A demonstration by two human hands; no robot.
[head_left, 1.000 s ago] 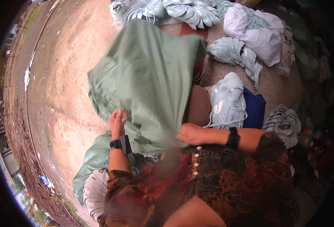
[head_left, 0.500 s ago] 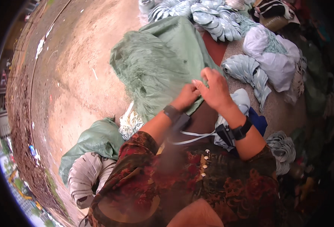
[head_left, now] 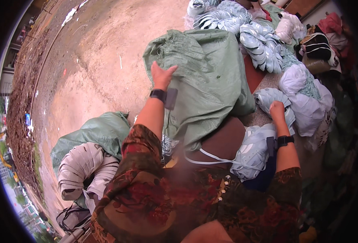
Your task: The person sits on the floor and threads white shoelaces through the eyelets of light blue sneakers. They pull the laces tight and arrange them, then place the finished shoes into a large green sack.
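A big green woven sack (head_left: pixel 211 77) spreads out in front of me, wrinkled along its left side. My left hand (head_left: pixel 162 76) reaches over the sack's left part, thumb stretched out from the fingers, and nothing shows in it. Whether it touches the cloth I cannot tell. Far to the right, my right hand (head_left: pixel 277 112) is closed in a fist in front of a bundle of stacked light-blue pieces (head_left: pixel 271 98). Anything inside the fist is hidden. Nearer my body lie light-blue pieces (head_left: pixel 254 150) with a white strap (head_left: pixel 211 156), beside a rounded brown surface (head_left: pixel 223 139).
More light-blue bundles (head_left: pixel 260 44) are heaped at the far right, next to a white plastic bag (head_left: pixel 304 101). On the left sit a smaller green sack (head_left: pixel 92 135) and curved stacks of whitish pieces (head_left: pixel 79 166). Bare dirt ground (head_left: pixel 106 77) stretches beyond.
My hands were together over the sack's near right part. They have parted, the left moving left and forward, the right moving right and back. The view has shifted somewhat.
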